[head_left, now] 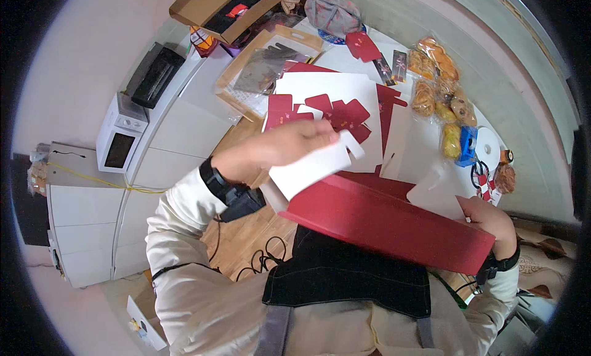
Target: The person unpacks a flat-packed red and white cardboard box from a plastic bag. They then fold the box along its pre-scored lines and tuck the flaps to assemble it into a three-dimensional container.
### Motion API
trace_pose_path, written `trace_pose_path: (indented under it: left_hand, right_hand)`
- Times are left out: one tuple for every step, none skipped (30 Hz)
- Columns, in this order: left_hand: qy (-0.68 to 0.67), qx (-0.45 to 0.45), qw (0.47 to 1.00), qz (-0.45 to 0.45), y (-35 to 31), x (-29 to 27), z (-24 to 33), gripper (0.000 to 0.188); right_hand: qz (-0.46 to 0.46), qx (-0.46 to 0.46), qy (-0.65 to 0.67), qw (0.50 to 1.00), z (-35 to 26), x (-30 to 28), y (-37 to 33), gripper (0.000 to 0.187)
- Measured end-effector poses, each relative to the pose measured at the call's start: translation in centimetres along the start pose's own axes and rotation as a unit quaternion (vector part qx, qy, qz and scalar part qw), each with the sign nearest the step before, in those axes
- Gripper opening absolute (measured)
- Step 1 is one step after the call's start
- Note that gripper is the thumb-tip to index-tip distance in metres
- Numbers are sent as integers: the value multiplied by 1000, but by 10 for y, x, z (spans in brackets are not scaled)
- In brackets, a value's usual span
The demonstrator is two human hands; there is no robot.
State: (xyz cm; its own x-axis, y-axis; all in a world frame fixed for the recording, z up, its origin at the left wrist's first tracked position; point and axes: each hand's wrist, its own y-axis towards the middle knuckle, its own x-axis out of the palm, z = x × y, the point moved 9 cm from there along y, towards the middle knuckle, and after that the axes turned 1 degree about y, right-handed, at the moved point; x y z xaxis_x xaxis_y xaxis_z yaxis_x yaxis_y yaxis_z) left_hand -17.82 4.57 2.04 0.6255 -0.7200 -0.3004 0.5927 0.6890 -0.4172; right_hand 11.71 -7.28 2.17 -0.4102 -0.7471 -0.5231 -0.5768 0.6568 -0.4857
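In front of my body a long, partly folded carton (385,222), red outside and white inside, spans from hand to hand, tilted down to the right. My left hand (292,145) is closed at its left end, fingers over a white end flap (313,170). At the other end, my right hand (492,222) grips the carton beside a raised white flap (436,196); some of its fingers are hidden behind the carton wall. Beyond it, flat red-and-white cardboard sheets (345,85) lie on the table with several small red folded card pieces (348,113) on top.
A wooden tray (229,79) holds grey plastic bags at the far left of the table. Bagged breads (437,57), a blue tape dispenser (468,145) and a white disc (489,148) line the right edge. A microwave (122,137) stands on the left counter; black cables (265,257) lie on the floor.
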Motion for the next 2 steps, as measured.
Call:
trace_pose_path:
  left_hand:
    - [-97, -62, 993, -14, 1, -3, -12, 29]
    - [-98, -89, 990, 38, 1, -15, -20, 31]
  right_hand:
    - [-7, -6, 34, 999, 0, -1, 1, 62]
    - [-14, -12, 68, 998, 1, -1, 0, 65]
